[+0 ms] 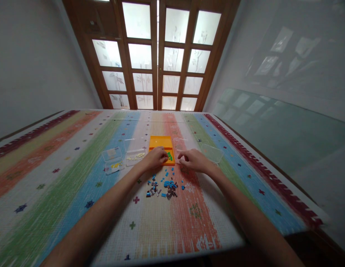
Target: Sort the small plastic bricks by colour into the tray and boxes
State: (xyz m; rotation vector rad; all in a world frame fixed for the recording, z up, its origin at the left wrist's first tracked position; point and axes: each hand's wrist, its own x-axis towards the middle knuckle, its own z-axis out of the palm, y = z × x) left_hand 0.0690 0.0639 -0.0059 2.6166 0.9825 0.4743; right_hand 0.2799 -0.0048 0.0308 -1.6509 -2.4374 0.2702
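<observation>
My left hand [155, 157] reaches over the left part of an orange open box [160, 141]. Its fingers are curled together at the box, and whatever they hold is hidden. Small green pieces [169, 156] lie in the box, just right of those fingertips. To the right of the box, my right hand [195, 160] is held low, its fingers bent and the thumb a little apart, with nothing visible in it. Nearer to me, a loose pile of small blue pieces [169, 184] and dark brown pieces [171, 194] is spread on the tablecloth.
Left of the orange box stand a clear box [130, 160] with cream pieces and another clear box [108, 169] with yellow pieces. A clear open container [214, 151] is behind my right hand. The striped tablecloth [113, 218] covers the table, which reaches toward a glazed wooden door [158, 55].
</observation>
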